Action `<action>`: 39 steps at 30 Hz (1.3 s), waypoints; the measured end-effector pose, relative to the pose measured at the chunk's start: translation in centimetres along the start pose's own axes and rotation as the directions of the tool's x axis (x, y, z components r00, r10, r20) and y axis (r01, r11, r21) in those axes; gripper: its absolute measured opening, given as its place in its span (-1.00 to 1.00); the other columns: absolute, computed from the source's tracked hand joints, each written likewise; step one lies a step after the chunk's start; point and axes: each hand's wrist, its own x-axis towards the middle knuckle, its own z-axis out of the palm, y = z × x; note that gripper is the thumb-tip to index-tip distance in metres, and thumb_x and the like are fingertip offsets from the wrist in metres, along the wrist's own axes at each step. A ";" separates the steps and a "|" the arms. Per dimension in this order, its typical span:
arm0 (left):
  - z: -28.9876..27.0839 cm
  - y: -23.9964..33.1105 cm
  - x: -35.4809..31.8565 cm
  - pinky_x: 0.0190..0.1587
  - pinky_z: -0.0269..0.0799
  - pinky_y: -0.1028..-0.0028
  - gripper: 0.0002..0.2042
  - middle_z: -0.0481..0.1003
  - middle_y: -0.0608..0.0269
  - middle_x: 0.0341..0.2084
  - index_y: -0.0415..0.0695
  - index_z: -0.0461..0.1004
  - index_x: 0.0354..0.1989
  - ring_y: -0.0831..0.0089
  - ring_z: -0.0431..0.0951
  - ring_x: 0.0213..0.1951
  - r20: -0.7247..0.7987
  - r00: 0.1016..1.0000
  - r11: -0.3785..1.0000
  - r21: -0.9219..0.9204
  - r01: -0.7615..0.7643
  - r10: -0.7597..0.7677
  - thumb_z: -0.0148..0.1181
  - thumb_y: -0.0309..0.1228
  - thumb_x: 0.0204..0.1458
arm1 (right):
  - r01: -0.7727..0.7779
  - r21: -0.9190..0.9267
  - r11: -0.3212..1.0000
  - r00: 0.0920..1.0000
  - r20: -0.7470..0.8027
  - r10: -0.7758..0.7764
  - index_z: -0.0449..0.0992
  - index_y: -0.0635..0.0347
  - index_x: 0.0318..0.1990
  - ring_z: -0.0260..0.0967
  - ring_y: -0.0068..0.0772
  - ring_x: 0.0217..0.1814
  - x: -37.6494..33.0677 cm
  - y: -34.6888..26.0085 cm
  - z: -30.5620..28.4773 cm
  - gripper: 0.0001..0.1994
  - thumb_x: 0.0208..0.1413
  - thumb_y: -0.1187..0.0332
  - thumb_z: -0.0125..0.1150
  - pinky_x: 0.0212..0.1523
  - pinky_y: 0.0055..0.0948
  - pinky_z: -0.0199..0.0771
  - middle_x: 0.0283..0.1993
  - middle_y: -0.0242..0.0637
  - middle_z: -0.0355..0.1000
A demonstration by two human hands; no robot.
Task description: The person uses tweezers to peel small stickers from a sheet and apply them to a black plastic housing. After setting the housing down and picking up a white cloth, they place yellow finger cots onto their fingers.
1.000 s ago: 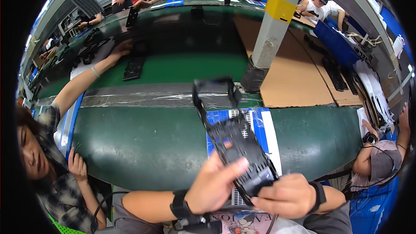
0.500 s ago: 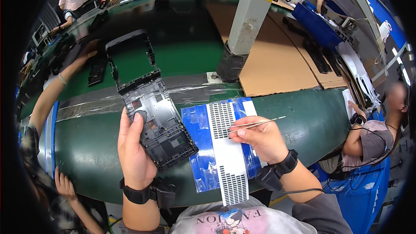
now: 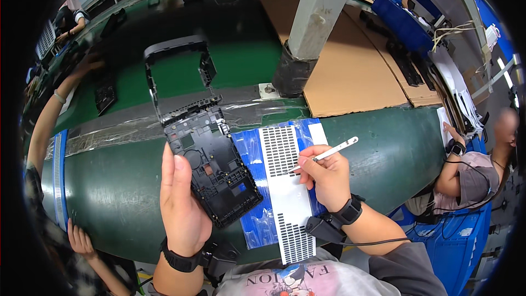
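My left hand (image 3: pixel 185 208) grips a black plastic housing (image 3: pixel 219 156) along its left side, thumb toward its inner face. The housing is tilted, its ribbed inside facing up and its open loop frame pointing away from me. In my right hand (image 3: pixel 332 182) is a pair of slim white tweezers (image 3: pixel 337 148), pinched between thumb and fingers. Their tips reach the lower edge of the upper block of small black stickers on a white sheet (image 3: pixel 290 200). That sheet lies over a blue board (image 3: pixel 255 216) wrapped in clear tape. Whether the tips hold a sticker is too small to tell.
A grey post (image 3: pixel 315 33) rises beyond the sheet, beside brown cardboard (image 3: pixel 350 82). Black parts (image 3: pixel 105 97) lie on the green belt (image 3: pixel 241 22). At left, a co-worker's arms reach in near another sticker sheet (image 3: pixel 59 175). Another person (image 3: pixel 476 175) sits at right.
My right hand has turned the tweezers, so their broad white side shows and their tips point down at the sheet. The housing has shifted slightly right and toward me, tilting differently.
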 end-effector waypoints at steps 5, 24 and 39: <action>0.6 -0.1 0.1 -0.08 0.32 0.47 -0.58 0.29 0.19 -0.11 -0.17 -0.04 0.13 0.48 0.35 -0.11 -0.022 0.999 0.999 -0.007 -0.037 0.037 -0.23 -0.32 0.12 | 0.006 0.013 1.000 1.000 -0.018 -0.006 0.36 0.37 -0.36 0.25 -0.63 -0.70 0.2 0.1 0.0 -0.90 -0.08 0.56 0.06 -0.75 -0.73 0.17 -0.58 -0.22 0.38; 1.4 -0.6 -1.4 -0.04 0.31 0.35 -0.63 0.23 0.16 -0.06 -0.13 -0.02 0.10 0.37 0.31 -0.05 0.164 0.941 0.910 -0.253 0.329 -0.295 -0.28 -0.30 0.13 | 0.041 0.126 0.991 0.967 0.245 -0.071 0.38 0.37 -0.24 0.36 -0.59 -0.35 -5.0 -4.7 4.1 -0.80 -0.08 0.58 0.11 -0.29 -0.67 0.34 -0.38 -0.28 0.41; 1.3 -0.6 -1.7 -0.05 0.29 0.41 -0.62 0.23 0.16 -0.06 -0.15 -0.02 0.11 0.43 0.31 -0.06 0.173 0.953 0.913 -0.287 0.289 -0.247 -0.26 -0.34 0.13 | -0.004 0.102 0.995 0.964 0.266 -0.023 0.38 0.38 -0.21 0.36 -0.61 -0.36 -4.3 -3.8 4.5 -0.77 -0.09 0.59 0.12 -0.32 -0.70 0.35 -0.38 -0.27 0.41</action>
